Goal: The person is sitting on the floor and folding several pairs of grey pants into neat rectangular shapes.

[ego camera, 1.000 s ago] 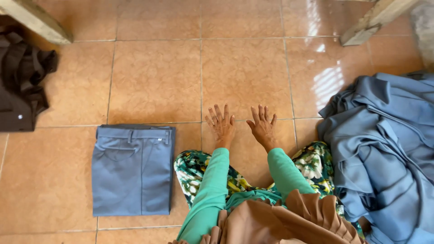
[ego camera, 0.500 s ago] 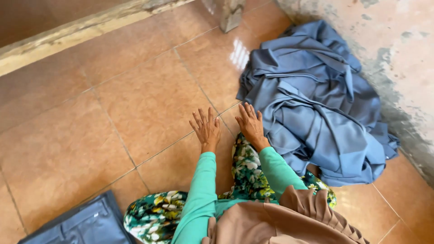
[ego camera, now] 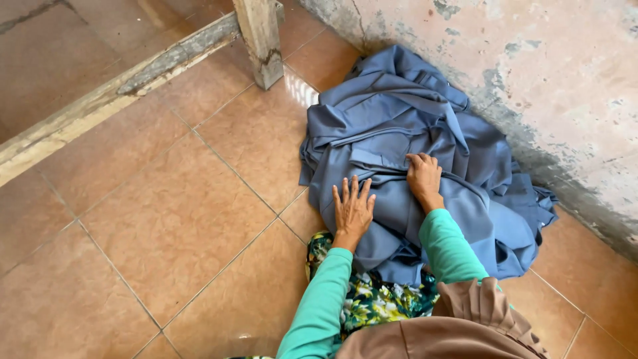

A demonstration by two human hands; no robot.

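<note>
A crumpled pile of blue-grey garments [ego camera: 405,126] lies on the tiled floor against the wall. My left hand [ego camera: 352,209] rests flat on the near edge of the pile, fingers spread. My right hand [ego camera: 423,176] lies on top of the pile with its fingers curled into a fold of the cloth. Both arms wear green sleeves. A floral cloth [ego camera: 369,299] covers my lap just below the pile.
A stained plaster wall [ego camera: 565,86] runs behind the pile at the right. A wooden post [ego camera: 260,40] stands at the top middle, joined to a low wooden beam [ego camera: 100,106] running left. Orange floor tiles [ego camera: 173,219] spread to the left.
The view has swung right, away from the folded trousers, which are out of sight. Both hands have moved from the bare tiles onto the blue-grey pile.
</note>
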